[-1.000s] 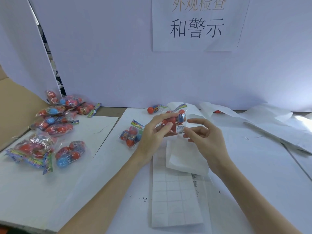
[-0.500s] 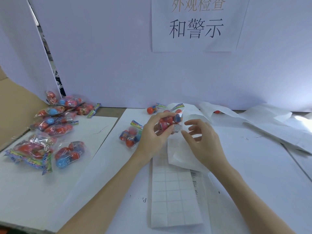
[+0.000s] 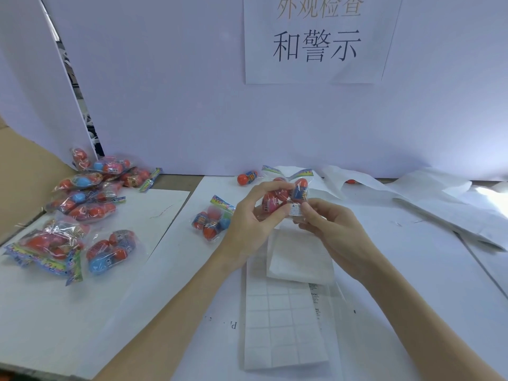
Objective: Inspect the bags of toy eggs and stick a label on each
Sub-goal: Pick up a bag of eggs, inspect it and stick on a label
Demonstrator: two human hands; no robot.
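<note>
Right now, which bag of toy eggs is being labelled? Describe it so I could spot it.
Look below the white sign with black characters on the back wall. There, above the label sheet, the left hand and the right hand hold one bag. Unlike its neighbours, it is off the table and has a small white label.

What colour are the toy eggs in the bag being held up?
Mostly red-orange, one wrapped in blue, in the held bag; the head view shows it.

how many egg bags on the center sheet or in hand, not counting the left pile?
2: one bag held up by left hand and right hand, one bag lying flat beside the left wrist. Others may hide under crumpled paper.
</note>
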